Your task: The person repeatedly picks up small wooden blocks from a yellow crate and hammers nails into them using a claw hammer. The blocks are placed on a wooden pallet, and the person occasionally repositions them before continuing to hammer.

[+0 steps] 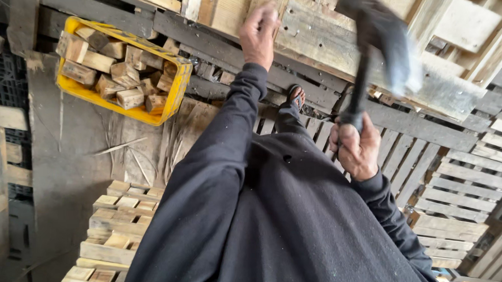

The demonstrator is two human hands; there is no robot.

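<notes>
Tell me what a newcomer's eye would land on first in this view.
First, the blurred dark hammer raised at upper right, its handle gripped in the right hand. Next, the left hand pressed on the pale wooden pallet at top centre. Then the yellow crate at upper left, heaped with wood blocks, on the grey floor.

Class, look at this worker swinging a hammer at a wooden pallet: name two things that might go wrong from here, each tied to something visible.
1. The left hand rests on the weathered wooden pallet board near the blurred dark hammer; a stray blow might hit its fingers.
2. The foot in an open sandal stands on the grey slats below; a loosened board or the hammer, gripped by the right hand, could drop onto bare toes.
</notes>
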